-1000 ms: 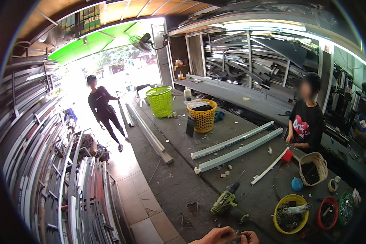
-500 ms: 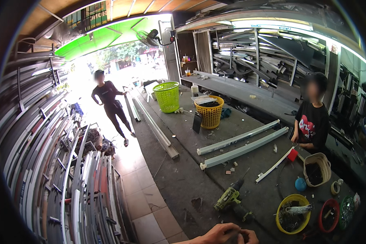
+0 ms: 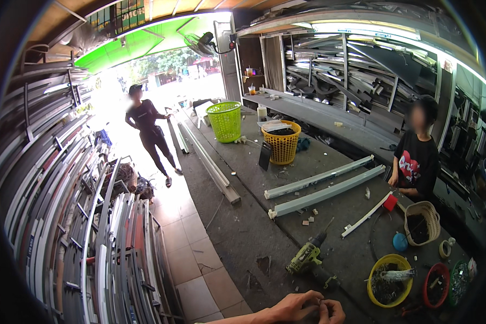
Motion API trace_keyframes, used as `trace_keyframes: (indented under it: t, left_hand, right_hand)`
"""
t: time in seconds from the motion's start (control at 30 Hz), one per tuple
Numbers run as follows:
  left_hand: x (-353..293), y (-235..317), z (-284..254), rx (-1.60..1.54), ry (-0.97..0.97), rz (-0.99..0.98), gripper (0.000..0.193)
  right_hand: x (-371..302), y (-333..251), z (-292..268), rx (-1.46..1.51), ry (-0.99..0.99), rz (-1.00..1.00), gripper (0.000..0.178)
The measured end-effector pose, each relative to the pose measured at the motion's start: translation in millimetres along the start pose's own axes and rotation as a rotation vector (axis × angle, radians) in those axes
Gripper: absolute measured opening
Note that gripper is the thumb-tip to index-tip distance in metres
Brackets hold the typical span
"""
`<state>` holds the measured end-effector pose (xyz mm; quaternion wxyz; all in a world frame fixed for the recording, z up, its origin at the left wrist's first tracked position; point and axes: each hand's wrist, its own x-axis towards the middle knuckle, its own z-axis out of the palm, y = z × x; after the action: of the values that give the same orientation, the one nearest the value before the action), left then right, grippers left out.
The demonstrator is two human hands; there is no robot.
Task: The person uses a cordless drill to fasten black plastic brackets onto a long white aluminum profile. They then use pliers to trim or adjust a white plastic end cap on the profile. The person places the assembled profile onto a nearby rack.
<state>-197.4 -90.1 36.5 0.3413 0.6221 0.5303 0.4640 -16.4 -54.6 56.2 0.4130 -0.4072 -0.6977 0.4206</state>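
Observation:
At the bottom edge my left hand (image 3: 297,306) and my right hand (image 3: 332,312) meet, fingers curled and pressed together. Whatever lies between the fingertips is too small or hidden to make out. Just beyond them a green cordless drill (image 3: 306,258) with a long bit lies on its side on the dark worktable (image 3: 237,232). Two pale metal rails with white end pieces, a far rail (image 3: 318,177) and a near rail (image 3: 329,190), lie side by side further off. A thin white strip (image 3: 364,217) rests close to a red piece (image 3: 390,202).
To the right stand a yellow basket (image 3: 370,286) of small parts, a red basket (image 3: 427,281), a beige basket (image 3: 436,216) and a blue ball (image 3: 399,242). Further back are a green basket (image 3: 224,124) and an orange-yellow basket (image 3: 281,148). One person (image 3: 146,124) stands left, another (image 3: 416,156) right.
The view has shifted slightly, and my hands appear a little higher in it. They stay together with curled fingers. The person at the left has changed posture a little.

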Motion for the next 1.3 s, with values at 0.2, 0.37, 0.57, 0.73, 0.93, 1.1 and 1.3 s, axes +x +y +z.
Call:
trace_keyframes:
  t: [0.2, 0.37, 0.57, 0.73, 0.93, 1.1, 1.3]
  left_hand:
    - [0, -3, 5, 0.073, 0.035, 0.099, 0.033]
    - [3, -3, 8, 0.156, 0.014, 0.082, 0.029]
    - [8, -1, 9, 0.107, 0.106, 0.009, 0.023]
    - [8, -4, 10, 0.109, 0.131, -0.056, 0.019]
    - [9, -6, 9, 0.108, 0.122, -0.084, 0.019]
    - [10, 1, 4, 0.046, 0.087, -0.136, 0.023]
    - [11, 5, 0, -0.004, 0.058, -0.170, 0.026]
  right_hand:
    - [2, 16, -1, 0.156, -0.015, 0.083, 0.009]
    - [-3, 23, -6, 0.296, -0.020, 0.221, 0.007]
    - [1, 20, -8, 0.271, -0.027, 0.195, 0.011]
    - [1, 16, -10, 0.264, -0.037, 0.165, 0.011]
    - [2, 20, -6, 0.255, -0.034, 0.130, 0.012]
    - [2, 23, -3, 0.262, 0.002, 0.095, 0.014]
    - [2, 19, -2, 0.245, 0.017, 0.093, 0.016]
